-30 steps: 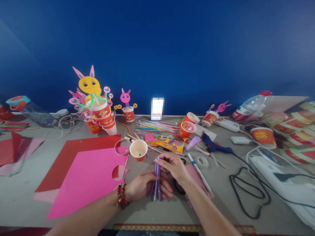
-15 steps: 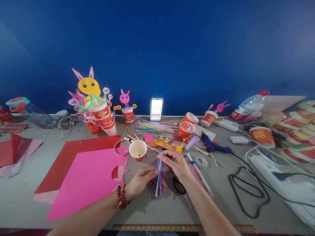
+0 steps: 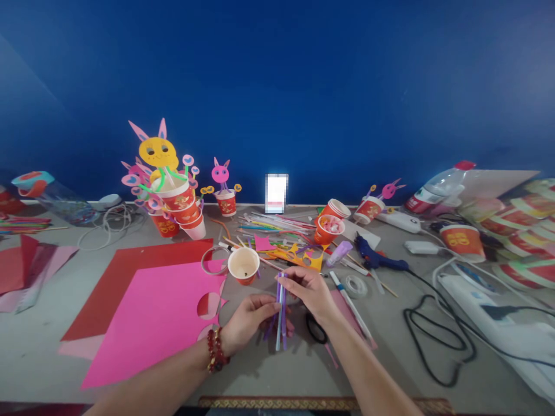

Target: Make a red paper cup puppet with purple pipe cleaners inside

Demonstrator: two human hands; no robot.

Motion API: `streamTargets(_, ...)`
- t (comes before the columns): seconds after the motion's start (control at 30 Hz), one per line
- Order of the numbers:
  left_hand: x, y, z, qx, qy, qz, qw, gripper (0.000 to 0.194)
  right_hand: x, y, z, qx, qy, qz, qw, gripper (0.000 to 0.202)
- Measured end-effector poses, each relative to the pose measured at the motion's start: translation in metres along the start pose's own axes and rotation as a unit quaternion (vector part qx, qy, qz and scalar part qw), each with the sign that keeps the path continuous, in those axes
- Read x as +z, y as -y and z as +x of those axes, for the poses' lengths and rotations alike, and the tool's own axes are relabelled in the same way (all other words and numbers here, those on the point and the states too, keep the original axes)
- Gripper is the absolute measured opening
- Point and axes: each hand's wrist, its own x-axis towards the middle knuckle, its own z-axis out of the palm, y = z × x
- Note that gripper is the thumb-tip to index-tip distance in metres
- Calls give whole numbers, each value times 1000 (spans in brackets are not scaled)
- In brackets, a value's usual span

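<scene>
Between my hands stands a small bundle of purple and whitish straws [image 3: 280, 323], upright with the lower ends spread apart. My left hand [image 3: 251, 320] is closed around its middle, thumb in front; some of the fingers are hidden behind it. At the top, my right hand [image 3: 306, 289] pinches the straws' upper ends. An open paper cup [image 3: 244, 267] with a small dark spot inside stands just beyond my left hand. Black-handled scissors [image 3: 316, 329] lie beside my right hand, partly covered by it. A pink paper sheet [image 3: 160, 318] lies left of my left hand.
A blue glue gun [image 3: 381, 257] with a black cord [image 3: 427, 346] lies to the right. Loose straws [image 3: 277, 221] and yellow paper scraps [image 3: 303, 260] cover the table's middle back. Stacked cups with a yellow rabbit face [image 3: 158, 153] stand back left. A white power strip [image 3: 498, 329] lies far right.
Both hands keep their hold on the straws and have hardly moved. The bundle's lower ends have shifted slightly, spreading a little more.
</scene>
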Motion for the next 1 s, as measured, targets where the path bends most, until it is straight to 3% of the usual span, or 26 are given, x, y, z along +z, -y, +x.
streamTargets(0.47,1,-2,-1,18,-20,-6,1000,44,-1,-2,-1,-1,7,-9,1000,35)
streamTargets(1.0,-2,-2,3,56,-37,33,997,49,3,-7,0,53,48,40,997,36)
